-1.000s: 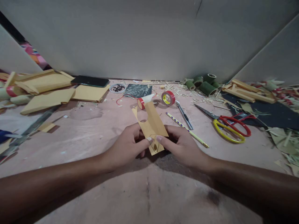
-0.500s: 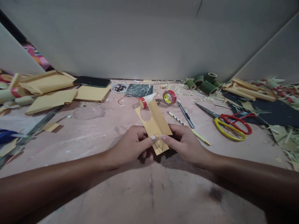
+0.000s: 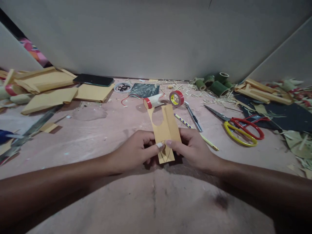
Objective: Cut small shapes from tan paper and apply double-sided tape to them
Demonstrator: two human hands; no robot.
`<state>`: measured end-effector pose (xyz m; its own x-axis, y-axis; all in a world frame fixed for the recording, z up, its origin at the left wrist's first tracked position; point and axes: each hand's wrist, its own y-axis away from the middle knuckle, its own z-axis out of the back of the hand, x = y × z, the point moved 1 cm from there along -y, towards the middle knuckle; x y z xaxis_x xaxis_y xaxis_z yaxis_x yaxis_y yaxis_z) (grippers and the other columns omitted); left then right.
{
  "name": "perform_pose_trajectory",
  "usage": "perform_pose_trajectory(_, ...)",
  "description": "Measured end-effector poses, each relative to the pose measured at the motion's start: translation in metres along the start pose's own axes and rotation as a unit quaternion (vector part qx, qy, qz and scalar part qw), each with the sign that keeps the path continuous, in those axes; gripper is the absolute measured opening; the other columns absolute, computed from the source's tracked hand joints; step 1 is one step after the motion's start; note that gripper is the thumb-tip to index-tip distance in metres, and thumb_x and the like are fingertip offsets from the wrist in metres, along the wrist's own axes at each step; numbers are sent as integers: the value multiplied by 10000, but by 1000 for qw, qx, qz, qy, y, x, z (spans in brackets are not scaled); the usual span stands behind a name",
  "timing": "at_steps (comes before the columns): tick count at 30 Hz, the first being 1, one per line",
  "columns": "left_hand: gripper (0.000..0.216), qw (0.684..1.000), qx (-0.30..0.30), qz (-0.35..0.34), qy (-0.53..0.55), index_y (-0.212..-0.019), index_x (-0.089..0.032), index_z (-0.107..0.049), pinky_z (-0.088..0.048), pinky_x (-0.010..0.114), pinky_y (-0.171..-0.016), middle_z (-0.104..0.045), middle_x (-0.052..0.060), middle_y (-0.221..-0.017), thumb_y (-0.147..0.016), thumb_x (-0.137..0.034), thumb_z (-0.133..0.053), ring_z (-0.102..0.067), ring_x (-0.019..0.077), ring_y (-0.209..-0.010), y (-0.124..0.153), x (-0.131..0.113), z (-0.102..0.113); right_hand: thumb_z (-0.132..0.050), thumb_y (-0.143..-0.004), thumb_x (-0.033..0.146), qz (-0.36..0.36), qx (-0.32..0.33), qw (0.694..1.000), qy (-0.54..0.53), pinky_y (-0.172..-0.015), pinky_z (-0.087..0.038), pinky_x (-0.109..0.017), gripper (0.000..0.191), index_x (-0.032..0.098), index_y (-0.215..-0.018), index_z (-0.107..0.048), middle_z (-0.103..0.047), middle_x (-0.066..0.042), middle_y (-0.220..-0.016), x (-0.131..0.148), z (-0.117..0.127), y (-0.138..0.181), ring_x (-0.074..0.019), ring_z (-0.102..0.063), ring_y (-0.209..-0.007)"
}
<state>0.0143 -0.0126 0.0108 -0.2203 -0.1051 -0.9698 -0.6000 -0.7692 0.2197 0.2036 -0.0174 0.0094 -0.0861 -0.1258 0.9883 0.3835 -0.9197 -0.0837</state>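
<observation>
A folded strip of tan cardboard [image 3: 165, 128] with a rounded cut-out near its far end is held upright-ish above the pink work surface. My left hand [image 3: 136, 151] pinches its lower left edge, thumb on top. My right hand [image 3: 192, 148] pinches its lower right edge the same way; the two thumbs almost touch over a pencilled curve near the strip's near end. Both hands are closed on the strip.
Behind the strip lie a white tube with a red end [image 3: 152, 102], a red tape roll [image 3: 176, 98], a striped pencil [image 3: 195, 131] and a craft knife [image 3: 193, 117]. Red-and-yellow scissors [image 3: 241, 128] lie right, green bamboo sections [image 3: 214, 84] far right, tan cardboard sheets [image 3: 48, 92] and a phone [image 3: 94, 80] left.
The strip has turned from leaning left to pointing more straight away from me; both hands shifted slightly right and kept their pinch.
</observation>
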Motion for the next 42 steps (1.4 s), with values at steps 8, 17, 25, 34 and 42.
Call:
perform_pose_trajectory(8, 308, 1000, 8, -11, -17, -762, -135, -660, -431, 162, -494, -715, 28, -642, -985, -309, -538, -559, 80, -518, 2, -3, 1, -645, -895, 256, 28, -43, 999, -3, -439, -338, -197, 240, 197, -672, -580, -512, 59, -554, -1, 0, -2, -82, -441, -493)
perform_pose_trajectory(17, 389, 1000, 18, -16, 7, -740, -151, -645, -397, 179, -468, -707, 34, -604, -1012, -337, -439, -527, 89, -477, 4, 3, 3, -657, -898, 264, 26, -28, 999, 14, -430, -358, -192, 163, 175, -762, -648, -558, 48, -603, -5, 1, -2, -77, -458, -494)
perform_pose_trajectory(25, 386, 999, 22, -25, 10, -797, -136, -661, -434, 195, -513, -729, 57, -669, -1001, -418, -494, -564, 104, -539, 6, -1, 3, -638, -889, 235, 40, -50, 996, 59, -413, -327, -192, 198, 189, -702, -592, -523, 68, -559, -3, 0, 0, -71, -435, -472)
perform_pose_trajectory(34, 317, 999, 40, 7, 20, -744, -143, -643, -423, 181, -491, -724, 47, -629, -972, -332, -531, -558, 91, -502, 4, -1, 0, -635, -889, 252, 43, -49, 996, 64, -417, -354, -191, 180, 181, -724, -620, -515, 68, -546, -4, 0, -2, -80, -456, -474)
perform_pose_trajectory(42, 351, 998, 39, 10, 42, -708, -135, -657, -440, 211, -502, -730, 77, -619, -950, -358, -535, -584, 115, -504, 3, 1, 4, -642, -897, 286, 28, -38, 998, 50, -403, -354, -195, 182, 173, -755, -634, -532, 57, -551, -2, 0, -1, -84, -458, -456)
